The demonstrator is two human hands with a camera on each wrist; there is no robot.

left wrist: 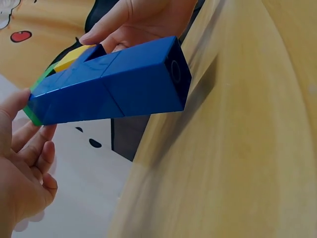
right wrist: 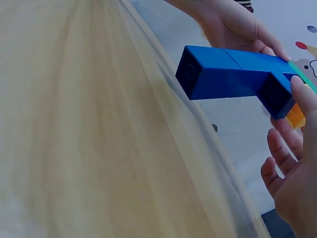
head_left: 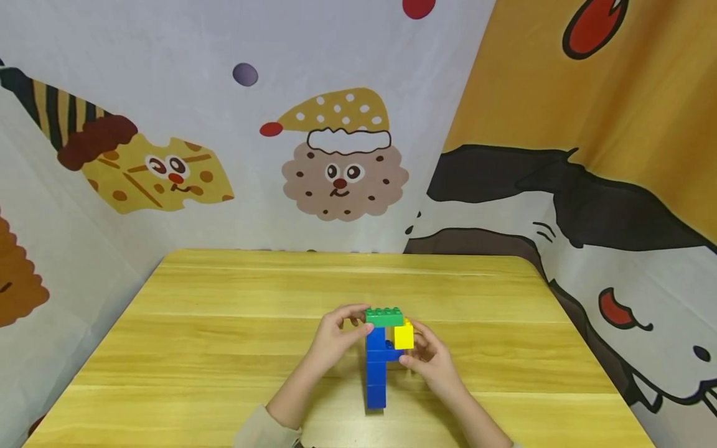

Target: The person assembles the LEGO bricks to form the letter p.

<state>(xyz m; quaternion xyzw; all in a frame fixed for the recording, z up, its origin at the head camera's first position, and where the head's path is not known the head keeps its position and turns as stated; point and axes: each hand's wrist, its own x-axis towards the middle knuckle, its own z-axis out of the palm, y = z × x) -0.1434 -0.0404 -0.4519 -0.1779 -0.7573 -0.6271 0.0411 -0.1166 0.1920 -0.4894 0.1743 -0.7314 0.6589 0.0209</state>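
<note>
A structure of toy building blocks is held up over the table: a blue column [head_left: 376, 374], a blue block [head_left: 394, 354] jutting to its right, a yellow block [head_left: 403, 336] above that, and a long green block [head_left: 383, 318] across the top. My left hand [head_left: 329, 341] pinches the top left end, thumb at the joint of green and blue. With the thumb on the jutting blue block and fingers behind the yellow one, my right hand [head_left: 434, 366] grips the other side. The column's hollow underside [left wrist: 179, 72] shows in the left wrist view.
A wood-grain table [head_left: 224, 298] lies beneath, with the structure's shadow [left wrist: 190, 106] on it. Cloth with cartoon prints [head_left: 342, 56] hangs behind the table and along both sides.
</note>
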